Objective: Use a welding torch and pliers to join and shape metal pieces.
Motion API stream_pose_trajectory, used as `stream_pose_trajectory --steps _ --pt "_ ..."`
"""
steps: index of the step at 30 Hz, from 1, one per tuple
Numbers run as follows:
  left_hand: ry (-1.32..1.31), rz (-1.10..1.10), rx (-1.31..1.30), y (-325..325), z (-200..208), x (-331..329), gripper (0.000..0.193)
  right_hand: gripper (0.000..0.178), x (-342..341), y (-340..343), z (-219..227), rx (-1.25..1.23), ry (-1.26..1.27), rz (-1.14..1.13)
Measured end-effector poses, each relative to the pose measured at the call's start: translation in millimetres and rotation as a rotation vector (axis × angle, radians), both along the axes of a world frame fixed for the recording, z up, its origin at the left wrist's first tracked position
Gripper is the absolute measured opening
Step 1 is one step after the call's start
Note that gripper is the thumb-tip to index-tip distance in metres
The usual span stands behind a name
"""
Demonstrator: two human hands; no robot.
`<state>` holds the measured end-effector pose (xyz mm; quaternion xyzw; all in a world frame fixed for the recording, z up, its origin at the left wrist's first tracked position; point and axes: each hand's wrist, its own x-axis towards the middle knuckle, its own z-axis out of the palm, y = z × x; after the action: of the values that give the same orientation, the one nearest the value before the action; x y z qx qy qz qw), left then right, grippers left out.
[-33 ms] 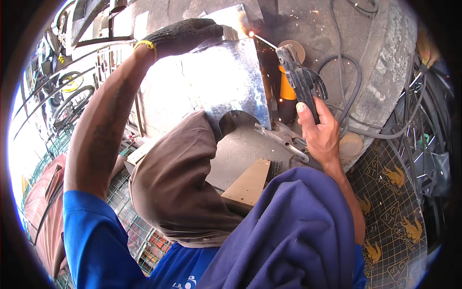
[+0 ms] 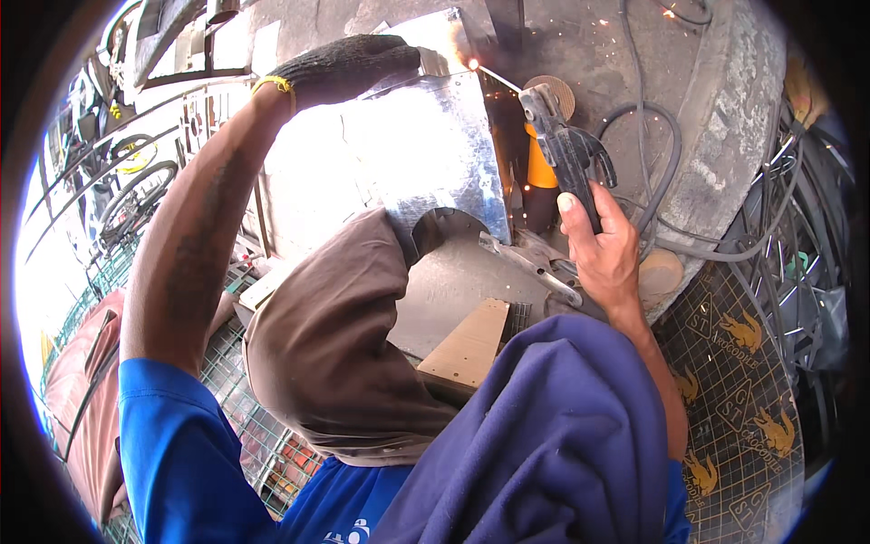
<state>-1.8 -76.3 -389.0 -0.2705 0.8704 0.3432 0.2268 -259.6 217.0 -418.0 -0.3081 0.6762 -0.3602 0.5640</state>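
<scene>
My right hand (image 2: 600,245) is wrapped round the black handle of a welding electrode holder (image 2: 562,145). A thin welding rod (image 2: 498,79) runs from its jaws to a glowing spot at the right edge of shiny sheet metal (image 2: 435,154), where sparks fly. My left hand (image 2: 349,71), in a dark knitted glove, lies over the upper part of the metal, fingers together and closed against it; the fingertips are partly hidden. Glare washes out the metal's left side. Its near edge has a rounded cutout beside my brown-clad knee (image 2: 335,317).
A yellow and black angle grinder (image 2: 541,168) stands just behind the electrode holder. A grey cable (image 2: 675,136) loops across the concrete to the right. Clamp-like metal pliers (image 2: 535,267) and a wooden board (image 2: 467,344) lie nearer me. Bundled metal rods fill the far right.
Both hands and the sheet metal keep their places; only the scattered sparks differ.
</scene>
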Motion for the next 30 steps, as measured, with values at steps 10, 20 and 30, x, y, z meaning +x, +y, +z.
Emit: stream_pose_trajectory --steps 10,20,30 --pt "0.067 -0.053 -0.058 -4 -10 8 0.046 0.032 1 1 -2 -0.018 -0.012 0.020" --pt "0.002 0.060 -0.013 1 0 3 0.055 0.037 1 1 -1 -0.026 -0.019 0.016" --pt "-0.008 0.264 -0.438 43 30 5 0.044 0.037 0 1 19 -0.126 -0.008 -0.012"
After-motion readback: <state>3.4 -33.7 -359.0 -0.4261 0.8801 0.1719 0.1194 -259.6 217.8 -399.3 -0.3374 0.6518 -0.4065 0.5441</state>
